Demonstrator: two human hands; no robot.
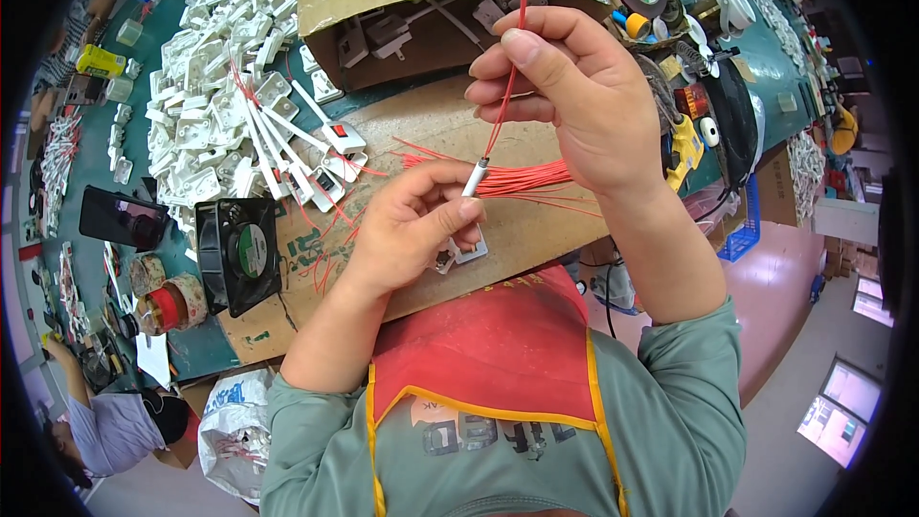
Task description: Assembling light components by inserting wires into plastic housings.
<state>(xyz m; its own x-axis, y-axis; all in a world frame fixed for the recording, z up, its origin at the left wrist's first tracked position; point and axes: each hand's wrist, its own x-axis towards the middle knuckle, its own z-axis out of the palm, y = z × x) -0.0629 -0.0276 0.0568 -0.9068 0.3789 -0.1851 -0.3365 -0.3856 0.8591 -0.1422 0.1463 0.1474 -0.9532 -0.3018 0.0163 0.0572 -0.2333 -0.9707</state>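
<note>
Over the cardboard sheet [421, 124] your right hand [584, 101] pinches a red wire [504, 86] taut while your left hand [412, 220] grips the small white sleeve [474, 180] at its lower end, seemingly mid-threading; next needs a steady push along the wire.

A green-topped bench [96, 148] spreads beyond the hands and curves away to both sides, with a sheet of brown cardboard [536, 220] laid flat on it beneath them. Right of the hands the floor [780, 258] is pale pink and evenly lit. Farther right and lower, bright window panes [838, 412] show daylight.
</note>
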